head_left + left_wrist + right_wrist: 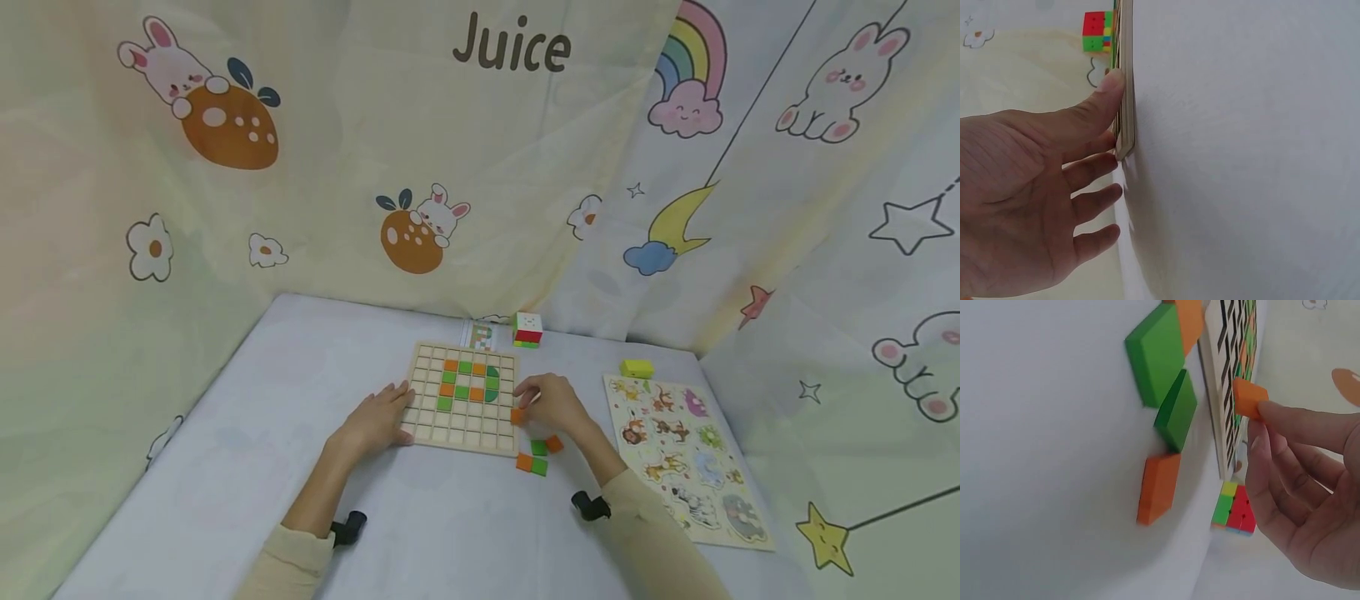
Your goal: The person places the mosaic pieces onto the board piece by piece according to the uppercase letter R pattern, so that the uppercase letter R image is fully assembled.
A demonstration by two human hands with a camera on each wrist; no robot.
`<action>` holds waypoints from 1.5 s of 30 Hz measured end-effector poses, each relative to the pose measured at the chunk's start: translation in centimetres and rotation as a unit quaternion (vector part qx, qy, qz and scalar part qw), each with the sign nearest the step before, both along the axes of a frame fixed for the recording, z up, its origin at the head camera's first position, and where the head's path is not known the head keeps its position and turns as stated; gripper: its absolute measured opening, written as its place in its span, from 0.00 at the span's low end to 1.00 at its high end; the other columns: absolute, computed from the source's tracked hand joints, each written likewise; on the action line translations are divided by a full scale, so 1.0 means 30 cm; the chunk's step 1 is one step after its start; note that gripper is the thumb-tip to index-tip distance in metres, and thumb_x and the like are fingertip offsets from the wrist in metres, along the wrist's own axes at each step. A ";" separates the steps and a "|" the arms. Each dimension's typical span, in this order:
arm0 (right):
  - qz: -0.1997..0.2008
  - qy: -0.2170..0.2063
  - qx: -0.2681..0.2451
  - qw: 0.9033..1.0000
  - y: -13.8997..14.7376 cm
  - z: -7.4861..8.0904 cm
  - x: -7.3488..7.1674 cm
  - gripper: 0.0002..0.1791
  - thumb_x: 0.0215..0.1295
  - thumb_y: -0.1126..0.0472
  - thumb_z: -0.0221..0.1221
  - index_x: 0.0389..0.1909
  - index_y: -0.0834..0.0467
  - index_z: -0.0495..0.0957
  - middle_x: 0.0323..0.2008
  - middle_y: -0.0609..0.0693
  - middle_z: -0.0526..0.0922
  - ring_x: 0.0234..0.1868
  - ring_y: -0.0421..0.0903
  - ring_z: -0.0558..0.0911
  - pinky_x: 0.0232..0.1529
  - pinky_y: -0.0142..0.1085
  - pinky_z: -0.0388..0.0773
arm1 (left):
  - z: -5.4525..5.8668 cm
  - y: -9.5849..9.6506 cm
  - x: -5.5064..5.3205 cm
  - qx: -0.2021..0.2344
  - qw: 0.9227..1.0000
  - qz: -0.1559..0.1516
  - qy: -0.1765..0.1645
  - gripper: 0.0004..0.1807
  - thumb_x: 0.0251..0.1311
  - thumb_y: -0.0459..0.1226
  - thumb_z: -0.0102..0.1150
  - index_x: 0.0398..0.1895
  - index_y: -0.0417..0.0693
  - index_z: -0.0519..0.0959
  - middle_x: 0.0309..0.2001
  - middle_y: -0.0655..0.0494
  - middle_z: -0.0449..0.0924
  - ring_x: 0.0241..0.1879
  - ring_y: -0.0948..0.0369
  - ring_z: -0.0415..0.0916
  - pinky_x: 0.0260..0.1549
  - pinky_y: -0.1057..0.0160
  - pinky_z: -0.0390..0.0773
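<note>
A table draped in white cloth (300,367) carries everything. On the right, a cream puzzle board with animal pictures (690,446) runs lengthwise from far to near, its near end slanting right. At the centre lies a pale wooden grid board (465,429), flat and nearly square, with no clear long axis; its far and near edges dip slightly to the right. Its green and orange tiles form a closed loop, with 1 green tile extending toward the person. The left hand (377,414) has its fingers spread and its thumb apart, touching the board's left side. The right hand (551,402) bends inward and pinches 1 flat orange square tile (1249,398) between its fingertips, tilted, at the board's right edge. Nearer the person, 4 loose green and orange tiles (539,467) lie at differing angles.
</note>
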State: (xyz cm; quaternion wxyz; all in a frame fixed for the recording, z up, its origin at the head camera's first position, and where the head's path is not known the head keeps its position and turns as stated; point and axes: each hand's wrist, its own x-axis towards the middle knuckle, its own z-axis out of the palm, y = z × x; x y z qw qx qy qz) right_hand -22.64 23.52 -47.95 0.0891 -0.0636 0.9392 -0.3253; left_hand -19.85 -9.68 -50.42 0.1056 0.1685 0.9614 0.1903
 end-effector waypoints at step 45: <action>0.070 0.034 -0.098 0.992 -0.280 -0.098 -0.099 0.08 0.60 0.70 0.73 0.40 0.61 0.89 0.33 0.53 0.89 0.32 0.41 0.86 0.34 0.33 0.84 | -0.021 -0.015 -0.012 0.010 1.000 0.004 -0.004 0.48 0.58 0.45 0.75 0.78 0.37 0.64 0.81 0.42 0.55 0.81 0.41 0.50 0.77 0.36 0.51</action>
